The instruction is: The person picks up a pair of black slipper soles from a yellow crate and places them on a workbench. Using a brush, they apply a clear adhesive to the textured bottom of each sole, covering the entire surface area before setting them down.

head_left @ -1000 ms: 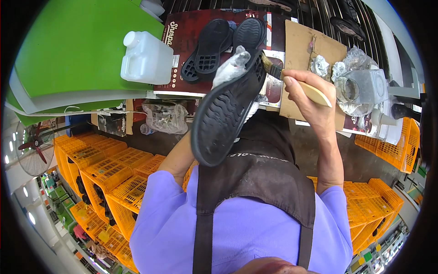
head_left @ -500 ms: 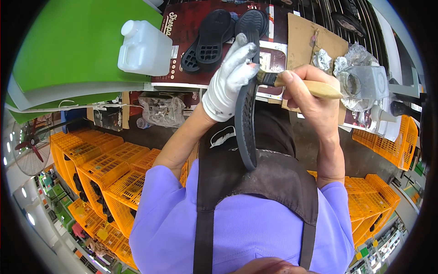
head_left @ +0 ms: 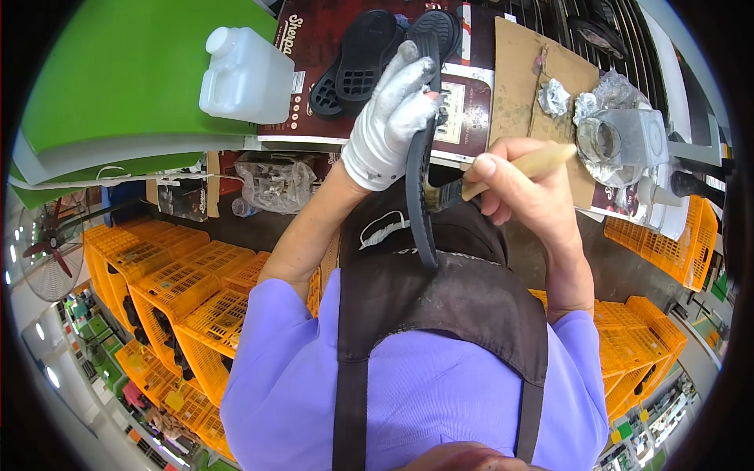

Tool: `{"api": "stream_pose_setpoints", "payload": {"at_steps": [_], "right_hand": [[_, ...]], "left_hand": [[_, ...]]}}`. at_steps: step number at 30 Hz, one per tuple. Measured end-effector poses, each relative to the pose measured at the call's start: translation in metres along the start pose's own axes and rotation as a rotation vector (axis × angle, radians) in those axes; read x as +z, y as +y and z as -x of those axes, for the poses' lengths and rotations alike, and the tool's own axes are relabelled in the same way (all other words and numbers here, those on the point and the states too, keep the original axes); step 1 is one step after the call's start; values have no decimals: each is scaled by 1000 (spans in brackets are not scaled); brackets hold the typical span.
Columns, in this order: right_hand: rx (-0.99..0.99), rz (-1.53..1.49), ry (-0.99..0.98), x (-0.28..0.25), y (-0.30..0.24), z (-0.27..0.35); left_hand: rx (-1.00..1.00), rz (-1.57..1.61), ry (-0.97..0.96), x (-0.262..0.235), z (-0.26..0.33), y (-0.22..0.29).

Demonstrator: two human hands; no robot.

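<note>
My left hand (head_left: pixel 390 118), in a white glove, grips a black shoe sole (head_left: pixel 422 208) by its upper part, with the sole turned on edge and its lower end close to my apron. Bare, my right hand (head_left: pixel 525 184) is closed round the pale wooden handle of a paintbrush (head_left: pixel 542 162). The brush's bristles touch the inner side of the sole, below the gloved hand. Beyond my left hand, several more black soles (head_left: pixel 367 55) lie on a dark red cardboard sheet (head_left: pixel 314 39).
A white plastic jug (head_left: pixel 247 78) stands left, by a green surface (head_left: pixel 141 71). On the right, a cut-open clear container (head_left: pixel 632 140) lies near crumpled foil (head_left: pixel 554 98) on brown cardboard (head_left: pixel 514 71). Orange crates (head_left: pixel 196 282) stand on both sides behind me.
The brush has moved down along the sole toward me, and its handle now tilts upward to the right. The sole has turned more edge-on and shifted slightly away from me.
</note>
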State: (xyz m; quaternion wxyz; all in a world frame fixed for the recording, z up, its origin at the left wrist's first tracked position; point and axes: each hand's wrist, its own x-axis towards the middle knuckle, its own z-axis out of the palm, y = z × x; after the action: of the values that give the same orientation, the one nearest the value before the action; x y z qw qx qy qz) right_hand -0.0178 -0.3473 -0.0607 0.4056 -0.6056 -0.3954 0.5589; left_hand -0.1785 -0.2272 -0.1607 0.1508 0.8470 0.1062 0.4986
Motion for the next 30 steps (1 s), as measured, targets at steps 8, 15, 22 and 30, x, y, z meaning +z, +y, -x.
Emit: {"api": "stream_pose_setpoints", "payload": {"at_steps": [8, 15, 22, 30], "right_hand": [[257, -850, -211, -19, 55, -37], [82, -1257, -136, -65, 72, -39], [-125, -1336, -54, -107, 80, -24], [-117, -1326, 27, -111, 84, -13]], "left_hand": [[-62, 82, 103, 9, 11, -12], [-784, 719, -20, -13, 0, 20], [-1295, 1674, 436, -12, -28, 43], [-609, 1600, 94, -2, -281, -84]]}}
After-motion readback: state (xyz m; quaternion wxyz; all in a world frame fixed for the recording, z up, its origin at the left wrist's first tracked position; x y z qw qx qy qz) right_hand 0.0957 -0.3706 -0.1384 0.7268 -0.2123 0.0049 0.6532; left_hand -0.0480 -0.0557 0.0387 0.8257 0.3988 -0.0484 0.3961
